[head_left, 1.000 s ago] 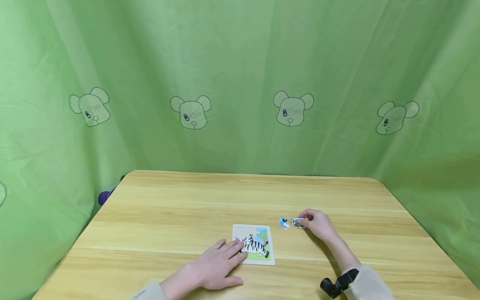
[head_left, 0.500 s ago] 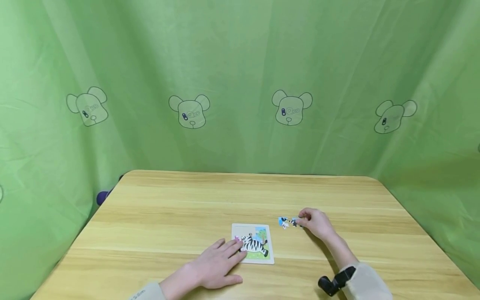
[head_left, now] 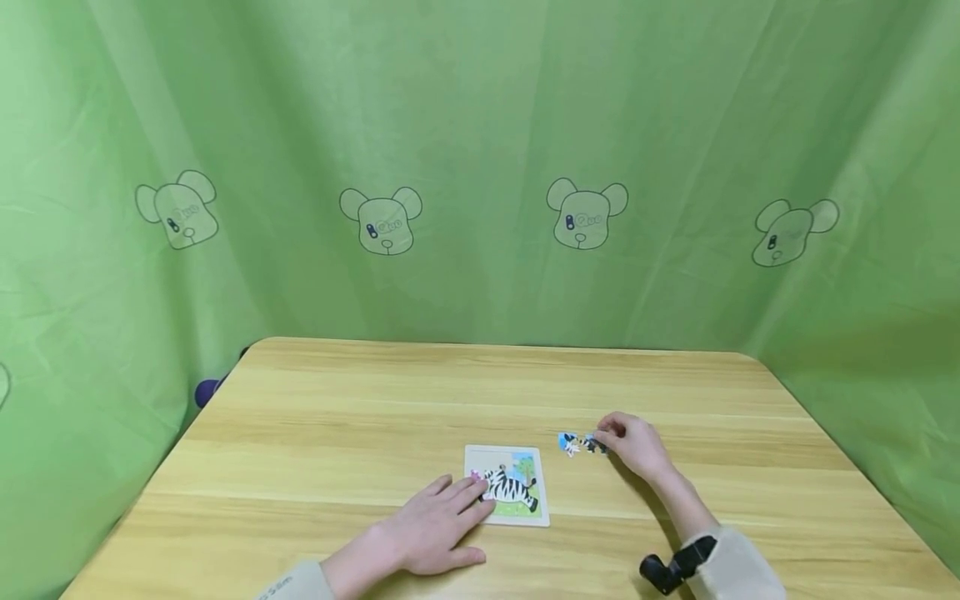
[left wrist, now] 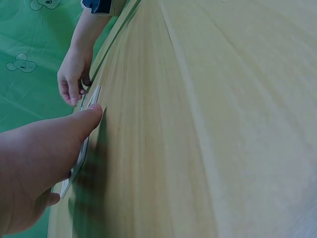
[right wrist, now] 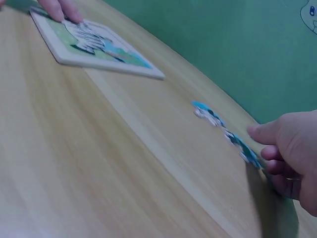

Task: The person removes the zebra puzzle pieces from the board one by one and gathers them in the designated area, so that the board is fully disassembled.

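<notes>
My left hand [head_left: 438, 529] lies with its fingers out over the left side of a zebra puzzle board [head_left: 542, 512], fingertips touching the zebra picture. The left wrist view shows my left thumb [left wrist: 91, 116] by the board's edge. To the right, my right hand [head_left: 637, 446] has its fingers curled at a small puzzle piece [head_left: 589, 445] and seems to pinch its right end, low at the table. The right fingers hide part of this piece. Just left of it lies another blue-and-white puzzle piece [head_left: 568, 444]; in the right wrist view the two pieces nearly touch.
The wooden table [head_left: 375, 400] extends around the board and pieces. A green curtain [head_left: 480, 125] with printed bear heads hangs behind and beside it. A purple round thing [head_left: 206, 392] shows past the table's left edge. A black wrist camera [head_left: 675, 567] sits on my right wrist.
The puzzle piece under my right fingers has shifted slightly and shows more of its black-and-white print than a second ago. My left hand and the board have stayed in place.
</notes>
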`<state>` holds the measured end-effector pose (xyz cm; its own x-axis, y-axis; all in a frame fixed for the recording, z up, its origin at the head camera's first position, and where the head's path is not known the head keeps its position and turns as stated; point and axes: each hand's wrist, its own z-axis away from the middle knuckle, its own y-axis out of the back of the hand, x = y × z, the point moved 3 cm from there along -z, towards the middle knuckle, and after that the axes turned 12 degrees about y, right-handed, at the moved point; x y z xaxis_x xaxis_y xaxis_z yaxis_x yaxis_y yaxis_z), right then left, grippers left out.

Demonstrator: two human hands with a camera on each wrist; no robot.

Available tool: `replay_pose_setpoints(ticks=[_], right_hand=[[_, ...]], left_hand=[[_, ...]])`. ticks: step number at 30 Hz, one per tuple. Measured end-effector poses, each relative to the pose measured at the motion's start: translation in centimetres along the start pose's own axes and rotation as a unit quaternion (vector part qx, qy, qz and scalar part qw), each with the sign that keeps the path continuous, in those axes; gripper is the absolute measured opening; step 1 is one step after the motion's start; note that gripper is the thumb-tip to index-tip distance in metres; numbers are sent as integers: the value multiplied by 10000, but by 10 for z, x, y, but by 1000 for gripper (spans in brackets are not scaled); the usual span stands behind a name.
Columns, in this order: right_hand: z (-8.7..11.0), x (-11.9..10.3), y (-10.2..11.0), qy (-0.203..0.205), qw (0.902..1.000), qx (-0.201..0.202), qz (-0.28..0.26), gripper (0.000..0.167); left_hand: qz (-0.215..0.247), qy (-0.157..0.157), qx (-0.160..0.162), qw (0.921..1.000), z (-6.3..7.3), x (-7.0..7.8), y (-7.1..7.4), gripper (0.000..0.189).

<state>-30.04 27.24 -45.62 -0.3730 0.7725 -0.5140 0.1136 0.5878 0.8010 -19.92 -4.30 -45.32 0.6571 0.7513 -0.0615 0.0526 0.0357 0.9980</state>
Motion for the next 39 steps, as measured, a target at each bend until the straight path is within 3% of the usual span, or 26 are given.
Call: replay_pose_setpoints(ticks=[6,15,22,39], right_hand=[[-4,-28,-5,144,9987,250,-425,29],[-4,-73,-27,374,9950,-106,-915,32],[4,-91,-43,695,9941,-415,-719,33],[13,-96,-52,809,9959,-283,279,32]], left_hand=[[102,16,25,9999,-3,2,3,67],[79,-12,-46,10000,-14,8,5,67],[-132,-119,-78,9998,-19,14,4,68],[-243,-93,-193,9995,-20,18,1,70]])
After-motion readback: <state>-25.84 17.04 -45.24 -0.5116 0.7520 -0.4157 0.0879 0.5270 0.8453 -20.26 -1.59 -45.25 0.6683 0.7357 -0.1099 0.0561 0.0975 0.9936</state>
